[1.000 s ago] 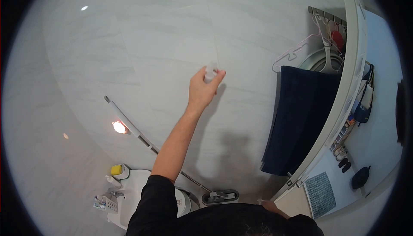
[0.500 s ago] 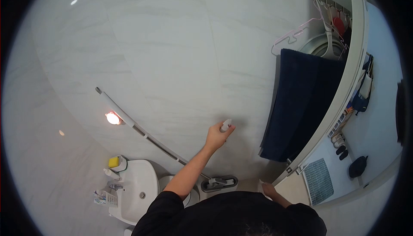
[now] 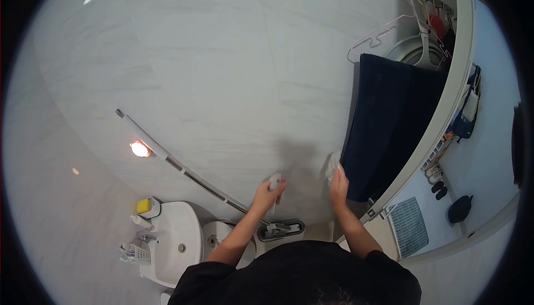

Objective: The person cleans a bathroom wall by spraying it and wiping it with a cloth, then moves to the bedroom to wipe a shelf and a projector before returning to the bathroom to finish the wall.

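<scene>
My left hand [image 3: 268, 195] is closed around a small white spray bottle [image 3: 275, 180], in front of the pale marbled wall [image 3: 222, 71]. The fingers cover much of the bottle. To the right, my right hand [image 3: 338, 187] grips a crumpled white cloth [image 3: 333, 163] close to the wall. That cloth is beside the left edge of a dark blue towel [image 3: 392, 121], which hangs on the wall. Shadows of the arms fall on the wall between both hands.
A white sink [image 3: 181, 230] stands at lower left, with a yellow sponge [image 3: 143, 205] in a holder. Near it is the toilet [image 3: 212, 237]. A long mop [image 3: 194, 180] leans into a grey bucket [image 3: 281, 230]. Hangers [image 3: 384, 35] hang by the doorway at right.
My left hand has come down and slightly left with the spray bottle. My right hand has risen from low down, bringing the white cloth up near the wall beside the towel.
</scene>
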`<move>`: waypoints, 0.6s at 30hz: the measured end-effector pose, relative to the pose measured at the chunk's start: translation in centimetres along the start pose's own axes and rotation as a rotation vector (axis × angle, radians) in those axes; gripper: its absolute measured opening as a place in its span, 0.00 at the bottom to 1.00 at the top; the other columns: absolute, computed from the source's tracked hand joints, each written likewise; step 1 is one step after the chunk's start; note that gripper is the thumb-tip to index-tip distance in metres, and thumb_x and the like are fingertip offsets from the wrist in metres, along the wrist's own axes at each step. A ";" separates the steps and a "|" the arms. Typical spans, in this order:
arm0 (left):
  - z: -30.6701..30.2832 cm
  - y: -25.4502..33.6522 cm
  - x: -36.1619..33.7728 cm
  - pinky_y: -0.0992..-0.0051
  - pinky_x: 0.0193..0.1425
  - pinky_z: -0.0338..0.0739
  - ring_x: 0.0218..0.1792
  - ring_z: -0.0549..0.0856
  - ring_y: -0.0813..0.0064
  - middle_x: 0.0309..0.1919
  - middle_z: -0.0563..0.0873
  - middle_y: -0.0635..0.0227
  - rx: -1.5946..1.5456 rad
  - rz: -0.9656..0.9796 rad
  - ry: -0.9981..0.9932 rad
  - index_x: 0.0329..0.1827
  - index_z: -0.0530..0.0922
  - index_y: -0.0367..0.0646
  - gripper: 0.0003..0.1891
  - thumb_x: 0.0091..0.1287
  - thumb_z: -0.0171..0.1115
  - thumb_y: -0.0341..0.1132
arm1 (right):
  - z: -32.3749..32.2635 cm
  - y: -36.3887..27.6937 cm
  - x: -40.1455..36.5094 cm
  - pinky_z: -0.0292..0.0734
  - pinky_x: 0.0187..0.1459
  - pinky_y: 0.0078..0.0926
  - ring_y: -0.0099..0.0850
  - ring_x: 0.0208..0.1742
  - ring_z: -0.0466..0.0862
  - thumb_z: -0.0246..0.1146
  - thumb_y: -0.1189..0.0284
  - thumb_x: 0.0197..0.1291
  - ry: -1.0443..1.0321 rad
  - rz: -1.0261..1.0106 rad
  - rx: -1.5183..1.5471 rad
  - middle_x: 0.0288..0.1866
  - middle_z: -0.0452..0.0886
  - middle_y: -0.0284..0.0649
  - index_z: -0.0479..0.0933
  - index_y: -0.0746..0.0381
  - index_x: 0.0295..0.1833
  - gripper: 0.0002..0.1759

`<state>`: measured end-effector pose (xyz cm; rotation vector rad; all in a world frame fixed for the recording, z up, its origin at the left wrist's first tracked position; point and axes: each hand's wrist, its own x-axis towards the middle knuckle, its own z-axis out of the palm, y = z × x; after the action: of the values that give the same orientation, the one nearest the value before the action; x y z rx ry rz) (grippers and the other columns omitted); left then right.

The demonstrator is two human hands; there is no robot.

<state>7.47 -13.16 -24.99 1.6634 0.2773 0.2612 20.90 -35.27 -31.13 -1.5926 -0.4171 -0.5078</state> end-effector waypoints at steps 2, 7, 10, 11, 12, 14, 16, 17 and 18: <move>-0.7 -1.6 -2.2 0.78 0.26 0.69 0.21 0.76 0.84 0.21 0.78 0.77 0.024 -0.078 0.018 0.57 0.83 0.38 0.17 0.72 0.68 0.39 | 2.2 -2.2 2.9 0.75 0.60 0.39 0.43 0.54 0.83 0.54 0.72 0.74 -0.061 -0.050 -0.011 0.58 0.83 0.54 0.71 0.70 0.71 0.24; -2.6 -5.0 -7.1 0.77 0.26 0.69 0.21 0.76 0.83 0.22 0.78 0.76 -0.081 -0.133 0.106 0.57 0.82 0.36 0.18 0.72 0.68 0.40 | 7.9 -2.0 6.3 0.58 0.75 0.63 0.48 0.78 0.65 0.62 0.67 0.67 -0.420 -0.779 -0.682 0.81 0.62 0.45 0.66 0.58 0.77 0.33; -4.1 -6.3 -9.4 0.77 0.25 0.70 0.21 0.75 0.84 0.21 0.78 0.75 -0.196 -0.115 0.204 0.53 0.83 0.34 0.16 0.72 0.67 0.39 | 9.8 1.5 7.2 0.59 0.74 0.62 0.44 0.79 0.65 0.64 0.60 0.66 -0.402 -0.834 -0.876 0.82 0.62 0.39 0.69 0.52 0.75 0.32; -4.8 -7.5 -9.8 0.77 0.25 0.70 0.21 0.75 0.84 0.21 0.78 0.75 -0.203 -0.091 0.216 0.53 0.83 0.34 0.16 0.72 0.67 0.39 | 10.0 1.6 7.9 0.61 0.73 0.62 0.43 0.78 0.65 0.63 0.56 0.65 -0.319 -0.951 -0.860 0.81 0.64 0.37 0.71 0.48 0.74 0.32; -5.3 -9.0 -10.3 0.76 0.25 0.70 0.20 0.75 0.83 0.21 0.78 0.75 -0.211 -0.075 0.270 0.53 0.83 0.34 0.16 0.72 0.67 0.38 | 10.5 0.6 9.2 0.61 0.73 0.62 0.43 0.78 0.65 0.63 0.56 0.65 -0.313 -0.975 -0.856 0.81 0.64 0.37 0.71 0.48 0.74 0.32; -6.0 -9.9 -10.4 0.76 0.25 0.70 0.20 0.75 0.82 0.21 0.78 0.74 -0.227 -0.051 0.325 0.53 0.82 0.33 0.16 0.72 0.67 0.38 | 10.7 -4.5 12.1 0.60 0.74 0.61 0.43 0.79 0.64 0.63 0.54 0.65 -0.370 -0.946 -0.819 0.81 0.65 0.36 0.71 0.46 0.75 0.32; -6.4 -9.1 -11.4 0.76 0.24 0.71 0.18 0.75 0.80 0.21 0.78 0.73 -0.363 -0.211 0.385 0.52 0.82 0.33 0.15 0.72 0.68 0.37 | 11.6 -11.3 15.9 0.56 0.76 0.62 0.44 0.81 0.62 0.62 0.54 0.66 -0.244 -0.964 -0.804 0.82 0.63 0.37 0.68 0.47 0.77 0.34; -6.6 -9.1 -11.3 0.75 0.23 0.70 0.17 0.75 0.79 0.20 0.78 0.72 -0.359 -0.211 0.382 0.51 0.82 0.33 0.14 0.72 0.67 0.37 | 11.8 -15.1 18.2 0.53 0.76 0.62 0.45 0.81 0.61 0.61 0.54 0.66 -0.166 -0.977 -0.777 0.83 0.61 0.37 0.67 0.48 0.78 0.35; -6.6 -8.9 -11.1 0.75 0.23 0.70 0.17 0.75 0.79 0.20 0.78 0.72 -0.361 -0.213 0.375 0.51 0.82 0.33 0.14 0.72 0.67 0.37 | 11.9 -19.0 20.6 0.51 0.77 0.62 0.45 0.82 0.61 0.61 0.55 0.67 -0.089 -0.989 -0.751 0.84 0.60 0.38 0.65 0.49 0.79 0.36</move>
<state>-5.46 -9.75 -33.22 1.2102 0.6461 0.4350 28.44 -22.50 -4.54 -2.0532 -1.2003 -1.4723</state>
